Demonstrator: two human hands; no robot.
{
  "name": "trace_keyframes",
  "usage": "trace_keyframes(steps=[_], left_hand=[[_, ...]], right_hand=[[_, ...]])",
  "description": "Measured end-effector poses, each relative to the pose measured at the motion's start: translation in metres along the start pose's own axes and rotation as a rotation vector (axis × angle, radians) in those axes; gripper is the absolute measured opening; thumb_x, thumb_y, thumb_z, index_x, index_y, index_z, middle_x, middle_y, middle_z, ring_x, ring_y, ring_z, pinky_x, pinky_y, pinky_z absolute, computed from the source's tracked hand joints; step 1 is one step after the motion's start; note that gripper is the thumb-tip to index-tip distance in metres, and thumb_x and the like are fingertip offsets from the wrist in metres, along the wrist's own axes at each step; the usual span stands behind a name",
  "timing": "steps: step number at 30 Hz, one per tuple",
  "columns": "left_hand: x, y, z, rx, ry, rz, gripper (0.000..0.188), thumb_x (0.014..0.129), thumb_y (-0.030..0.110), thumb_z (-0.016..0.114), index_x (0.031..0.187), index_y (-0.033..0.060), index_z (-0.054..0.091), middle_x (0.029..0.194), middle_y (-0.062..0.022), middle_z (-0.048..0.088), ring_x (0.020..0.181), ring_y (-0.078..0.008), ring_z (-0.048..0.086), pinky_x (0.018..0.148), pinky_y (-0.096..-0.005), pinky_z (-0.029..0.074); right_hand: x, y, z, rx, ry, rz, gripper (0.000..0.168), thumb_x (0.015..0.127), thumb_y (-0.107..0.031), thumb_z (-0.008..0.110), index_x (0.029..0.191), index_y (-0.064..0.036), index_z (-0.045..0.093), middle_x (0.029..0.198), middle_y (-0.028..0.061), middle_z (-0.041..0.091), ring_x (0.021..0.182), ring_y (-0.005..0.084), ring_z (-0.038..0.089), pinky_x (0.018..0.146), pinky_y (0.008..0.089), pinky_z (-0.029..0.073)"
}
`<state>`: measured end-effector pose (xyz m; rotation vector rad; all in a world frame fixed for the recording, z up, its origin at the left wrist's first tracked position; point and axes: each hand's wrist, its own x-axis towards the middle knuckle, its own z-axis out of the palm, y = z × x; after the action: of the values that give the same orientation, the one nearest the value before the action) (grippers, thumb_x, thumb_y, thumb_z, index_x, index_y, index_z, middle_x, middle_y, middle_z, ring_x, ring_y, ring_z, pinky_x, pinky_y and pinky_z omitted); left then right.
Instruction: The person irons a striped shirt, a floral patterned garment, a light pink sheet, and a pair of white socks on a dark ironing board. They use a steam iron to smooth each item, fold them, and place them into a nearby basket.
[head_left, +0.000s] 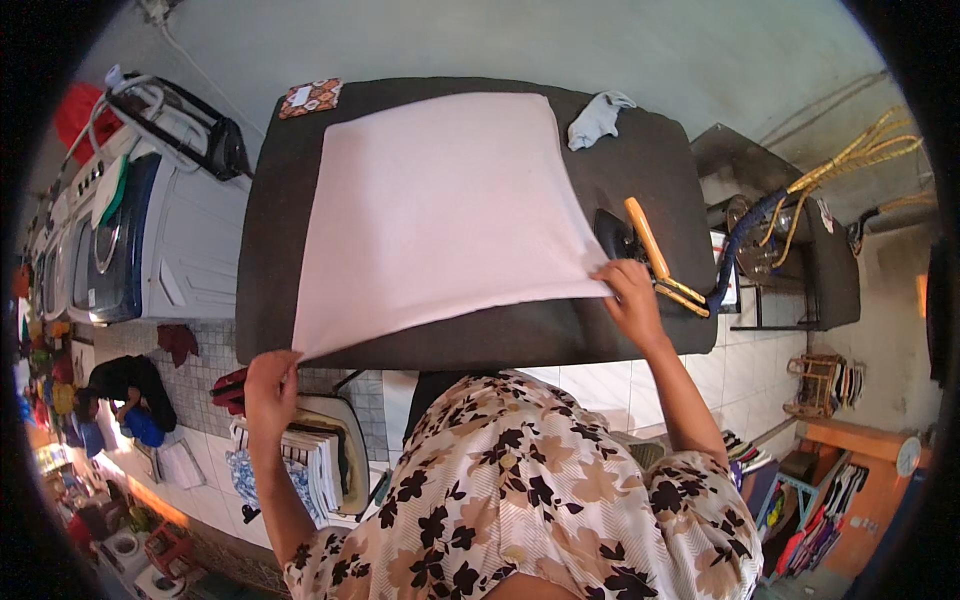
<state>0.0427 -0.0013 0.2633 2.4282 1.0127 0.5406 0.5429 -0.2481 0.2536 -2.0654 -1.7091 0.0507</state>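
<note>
A pale pink cloth (442, 210) lies spread over a dark padded ironing table (487, 337). My left hand (271, 382) pinches its near left corner at the table's front edge. The near right corner is pinched in my right hand (630, 296), which stretches that side out. Just beyond my right hand stands an iron (619, 236) with an orange-yellow handle, partly hidden by the cloth's edge and my hand. A crumpled light grey cloth (598, 121) lies at the table's back right. At the back left corner is a patterned orange and brown item (310, 99).
Washing machines (112, 240) stand at the left. A stack of folded clothes (319, 469) sits low by my left forearm. A cord wrapped in blue and yellow (750, 217) runs from the iron's side to the right. Another person (135, 397) bends down at the far left.
</note>
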Motion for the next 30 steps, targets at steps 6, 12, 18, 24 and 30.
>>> trace_keyframes(steps=[6, 12, 18, 24, 30], left_hand=[[-0.085, 0.064, -0.039, -0.053, -0.002, -0.204, 0.017, 0.076, -0.003, 0.062, 0.092, 0.0001, 0.068, 0.091, -0.0138, 0.066, 0.089, -0.0347, 0.061, 0.086, -0.0406, 0.047], [-0.099, 0.070, -0.056, -0.228, 0.097, -0.308, 0.011, 0.083, 0.001, 0.065, 0.094, -0.0002, 0.067, 0.090, -0.0138, 0.068, 0.087, -0.0276, 0.063, 0.088, -0.0372, 0.048], [0.024, -0.009, 0.048, -0.463, 0.414, -0.484, 0.024, 0.100, 0.019, 0.062, 0.112, -0.0015, 0.064, 0.106, -0.0055, 0.066, 0.096, -0.0125, 0.059, 0.087, -0.0267, 0.048], [0.164, -0.068, 0.163, -0.240, 0.673, -0.410, 0.027, 0.105, 0.026, 0.050, 0.118, 0.0039, 0.059, 0.107, -0.0145, 0.067, 0.095, -0.0278, 0.067, 0.081, -0.0345, 0.051], [0.228, -0.115, 0.193, 0.024, 0.493, -0.398, 0.034, 0.107, 0.032, 0.040, 0.119, 0.0063, 0.058, 0.107, -0.0178, 0.068, 0.098, -0.0341, 0.066, 0.084, -0.0416, 0.051]], right_hand=[[-0.043, -0.032, -0.093, 0.224, -0.220, 0.081, 0.038, 0.068, 0.007, 0.064, 0.103, -0.006, 0.071, 0.100, 0.0112, 0.065, 0.099, 0.0313, 0.062, 0.092, 0.0389, 0.046], [-0.058, -0.007, -0.133, 0.654, -0.359, 0.564, 0.021, 0.080, 0.003, 0.064, 0.100, -0.002, 0.068, 0.097, 0.0041, 0.068, 0.093, 0.0153, 0.064, 0.084, 0.0298, 0.049], [0.020, 0.065, -0.016, 0.855, 0.074, 0.567, 0.018, 0.095, -0.018, 0.064, 0.108, -0.006, 0.066, 0.095, -0.0018, 0.063, 0.090, 0.0092, 0.057, 0.082, 0.0250, 0.045], [0.115, 0.093, 0.115, 0.364, 0.392, 0.496, 0.021, 0.101, -0.018, 0.051, 0.110, -0.001, 0.059, 0.099, 0.0152, 0.063, 0.093, 0.0269, 0.062, 0.082, 0.0371, 0.048], [0.171, 0.115, 0.180, -0.103, 0.258, 0.459, 0.016, 0.101, -0.022, 0.049, 0.105, -0.007, 0.053, 0.105, 0.0176, 0.062, 0.090, 0.0429, 0.064, 0.076, 0.0536, 0.051]])
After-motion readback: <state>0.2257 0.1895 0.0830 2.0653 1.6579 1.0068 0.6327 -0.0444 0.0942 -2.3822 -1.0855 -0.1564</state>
